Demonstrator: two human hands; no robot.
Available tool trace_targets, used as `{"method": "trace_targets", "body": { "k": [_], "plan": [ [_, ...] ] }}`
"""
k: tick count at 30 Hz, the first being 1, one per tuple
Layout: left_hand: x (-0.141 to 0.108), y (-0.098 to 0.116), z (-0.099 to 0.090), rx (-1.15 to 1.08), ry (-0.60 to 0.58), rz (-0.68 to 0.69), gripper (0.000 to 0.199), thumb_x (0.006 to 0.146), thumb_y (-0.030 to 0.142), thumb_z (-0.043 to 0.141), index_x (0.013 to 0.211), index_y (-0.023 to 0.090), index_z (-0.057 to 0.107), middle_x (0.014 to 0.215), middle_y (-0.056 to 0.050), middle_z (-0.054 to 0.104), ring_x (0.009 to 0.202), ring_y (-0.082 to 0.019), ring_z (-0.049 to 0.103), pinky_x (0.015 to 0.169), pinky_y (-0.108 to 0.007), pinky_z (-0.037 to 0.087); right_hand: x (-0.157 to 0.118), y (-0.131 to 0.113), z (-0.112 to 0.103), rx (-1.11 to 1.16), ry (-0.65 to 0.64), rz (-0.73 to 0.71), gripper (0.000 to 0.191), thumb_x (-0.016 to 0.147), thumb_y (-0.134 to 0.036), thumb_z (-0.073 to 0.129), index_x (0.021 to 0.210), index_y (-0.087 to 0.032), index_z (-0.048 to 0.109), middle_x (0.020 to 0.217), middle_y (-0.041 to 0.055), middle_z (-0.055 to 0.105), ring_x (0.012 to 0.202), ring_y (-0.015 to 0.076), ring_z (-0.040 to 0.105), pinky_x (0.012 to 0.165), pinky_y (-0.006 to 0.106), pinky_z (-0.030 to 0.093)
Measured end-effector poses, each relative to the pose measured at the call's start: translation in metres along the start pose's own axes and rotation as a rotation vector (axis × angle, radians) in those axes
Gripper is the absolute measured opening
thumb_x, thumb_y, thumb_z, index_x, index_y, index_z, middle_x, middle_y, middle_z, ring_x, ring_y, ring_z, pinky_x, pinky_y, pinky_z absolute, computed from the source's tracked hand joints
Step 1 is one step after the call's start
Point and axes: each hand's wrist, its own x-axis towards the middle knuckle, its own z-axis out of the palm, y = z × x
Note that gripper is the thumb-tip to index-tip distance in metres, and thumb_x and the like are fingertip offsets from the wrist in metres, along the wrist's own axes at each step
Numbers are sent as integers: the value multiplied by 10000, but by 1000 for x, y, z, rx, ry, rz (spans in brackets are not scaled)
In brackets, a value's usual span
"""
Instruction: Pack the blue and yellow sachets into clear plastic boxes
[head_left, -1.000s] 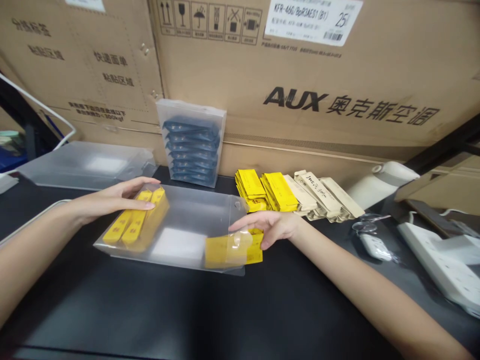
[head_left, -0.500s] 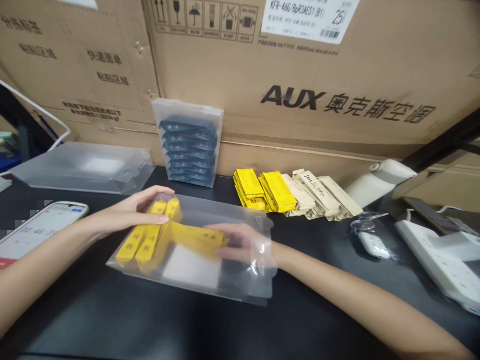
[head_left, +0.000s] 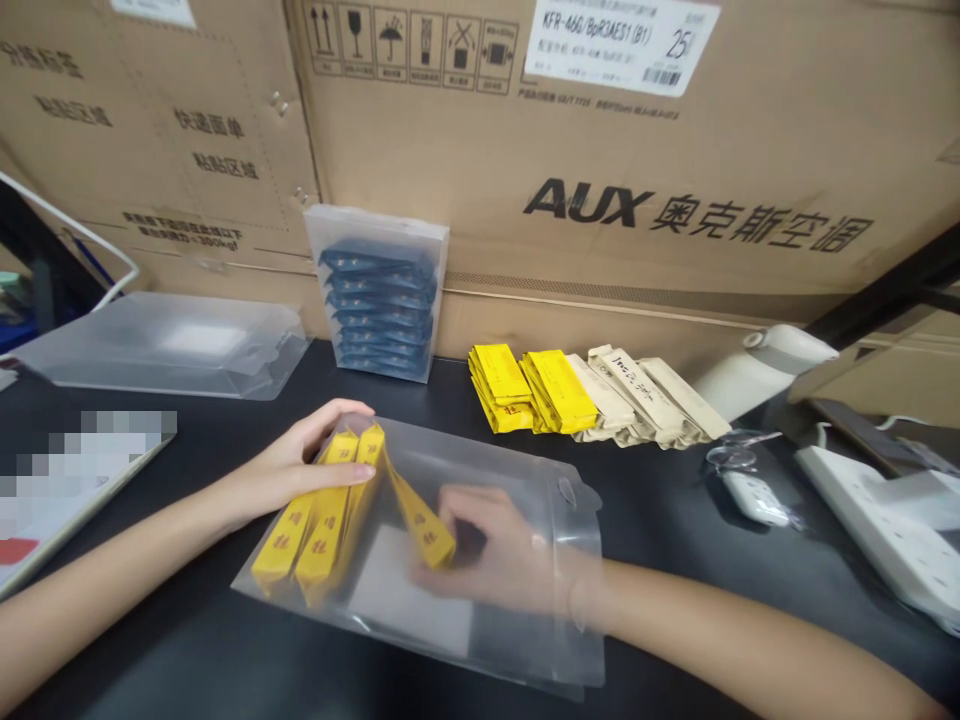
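A translucent plastic box [head_left: 517, 640] lies on the dark table, its open end toward the right. My left hand [head_left: 319, 465] is closed on its far left edge, thumb across the top above two yellow packets [head_left: 319, 545] that stand side by side inside. Through the open end my right hand [head_left: 487, 545] reaches into the box. Its fingers, seen hazily through the plastic, pinch another yellow packet [head_left: 424, 525], which is slanted and apart from the other two at its near end. A pale sheet [head_left: 412, 600] shows under it.
Behind stand a clear box of blue packets [head_left: 382, 310] and a large carton [head_left: 480, 150]. Yellow packets [head_left: 559, 390] and beige packets [head_left: 645, 395] lie in a row. A second plastic box [head_left: 165, 345], a phone [head_left: 75, 500], a white bottle [head_left: 757, 375] and a power strip [head_left: 877, 530] surround.
The box has shifted right and nearer with both hands. The packet in my right hand has turned from lying crosswise to a slant, its printed end now facing up.
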Motion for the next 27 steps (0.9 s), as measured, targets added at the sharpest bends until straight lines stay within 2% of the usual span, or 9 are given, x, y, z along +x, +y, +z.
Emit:
{"method": "trace_targets", "body": {
  "k": [2, 4, 8, 13, 16, 19, 22, 24, 27],
  "plan": [
    [-1, 0, 2, -24, 6, -12, 585, 672, 461, 769, 1167, 329, 488, 1051, -11, 680, 972, -281, 666, 814, -376, 541, 1, -2, -3, 12, -73, -26, 337, 708, -416, 776, 685, -205, 514, 693, -44, 564, 595, 107, 496, 557, 248, 400],
    [-2, 1, 4, -48, -1, -18, 578, 668, 459, 775, 1156, 339, 489, 1026, 3, 676, 966, -276, 661, 813, -371, 537, 1, 0, -4, -31, -171, -90, 316, 753, -450, 744, 941, -227, 622, 954, 21, 679, 804, 170, 616, 693, 291, 483],
    [-5, 5, 7, -78, 10, -31, 578, 681, 453, 764, 1161, 314, 473, 986, 16, 655, 944, -258, 641, 833, -362, 518, -1, 9, -1, -252, -301, -310, 589, 855, -462, 628, 1398, -331, 441, 1414, 51, 538, 1244, 254, 519, 1012, 382, 435],
    [-8, 8, 8, -104, -52, -58, 669, 716, 404, 758, 1264, 282, 394, 970, 20, 646, 903, -225, 641, 830, -355, 516, -1, 10, 0, -447, -318, -443, 648, 919, -476, 528, 1488, -227, 341, 1506, 141, 409, 1324, 268, 460, 1077, 389, 400],
    [-8, 7, 4, -121, -129, -81, 795, 700, 376, 783, 1343, 320, 319, 1141, -13, 650, 990, -244, 654, 882, -387, 516, 0, 10, -2, -472, -353, -444, 674, 909, -470, 547, 1499, -234, 323, 1556, 125, 333, 1331, 293, 457, 1091, 406, 392],
    [-4, 5, -6, -135, -207, -91, 906, 719, 353, 778, 1430, 360, 215, 1421, -59, 503, 1164, -259, 604, 983, -401, 477, 3, 12, -3, -400, -380, -436, 686, 905, -400, 573, 1511, -270, 280, 1546, 87, 361, 1345, 268, 454, 1125, 398, 356],
    [0, 5, -21, -120, -213, -133, 1043, 689, 340, 803, 1482, 373, 127, 1575, -76, 295, 1299, -272, 504, 1038, -378, 441, 6, 17, -4, -288, -293, -429, 512, 910, -273, 557, 1408, -247, 441, 1427, 80, 531, 1286, 216, 523, 1103, 358, 390],
    [0, 5, -33, -111, -199, -165, 1065, 657, 333, 818, 1488, 357, 152, 1592, -75, 262, 1334, -284, 465, 1044, -363, 436, 8, 22, -4, -220, -169, -453, 313, 899, -165, 512, 1198, -198, 596, 1218, 95, 671, 1132, 190, 625, 997, 337, 480],
    [-1, 4, -52, -113, -171, -189, 1006, 637, 311, 819, 1462, 346, 245, 1571, -53, 323, 1321, -285, 479, 1014, -338, 456, 11, 30, -9, -176, -11, -534, 217, 836, -60, 455, 883, -181, 628, 814, 58, 705, 791, 165, 664, 751, 315, 544]
  ]
}}
